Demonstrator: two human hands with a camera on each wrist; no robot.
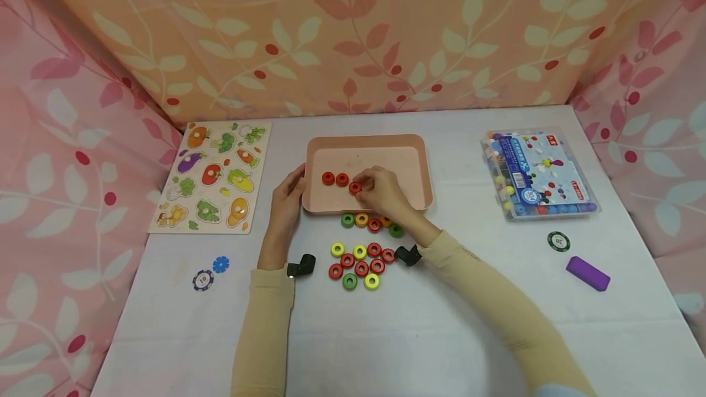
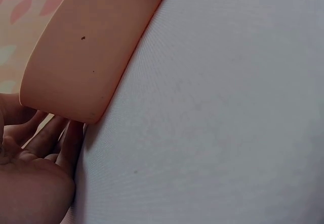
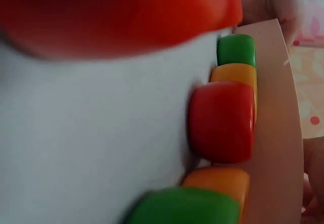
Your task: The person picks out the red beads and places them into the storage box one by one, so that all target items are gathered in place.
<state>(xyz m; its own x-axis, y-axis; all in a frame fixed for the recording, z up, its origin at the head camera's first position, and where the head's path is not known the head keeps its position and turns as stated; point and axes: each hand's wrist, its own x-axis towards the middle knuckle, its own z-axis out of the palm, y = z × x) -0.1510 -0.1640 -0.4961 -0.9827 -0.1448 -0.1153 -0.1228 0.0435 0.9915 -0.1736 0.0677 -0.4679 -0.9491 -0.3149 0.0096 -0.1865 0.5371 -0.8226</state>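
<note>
Desk: What do I have on my remote feed, front and center?

Operator: I have the right hand [image 1: 386, 192] over a pink tray [image 1: 366, 139], its fingers [image 1: 371, 174] pinching a red ring [image 1: 354, 192] inside the walls. Two more red rings [image 1: 342, 183] lie to its left, side by side. Holding it by the fingertips, I judge, keeps the palm off those neighbors. Whether the held ring touches the tray floor, I cannot tell.

Desk: And the left hand [image 1: 285, 204]?

Operator: Its fingers [image 2: 71, 145] are loose, touching the outside of the tray's left end and grasping no ring. My reading: it steadies the tray against a nudge.

Desk: Why the rings out front?

Operator: A line of green, orange and red rings [image 3: 221, 122] sits on the tabletop [image 1: 386, 348] along the near wall, perhaps using it as a straightedge. A loose cluster [image 1: 361, 274] of red, yellow and green rings lies closer to the person, handy for either arm. The vegetable board [image 1: 223, 167] and the bead box [image 1: 551, 170] stand well apart at either side, presumably to leave working room.
</note>
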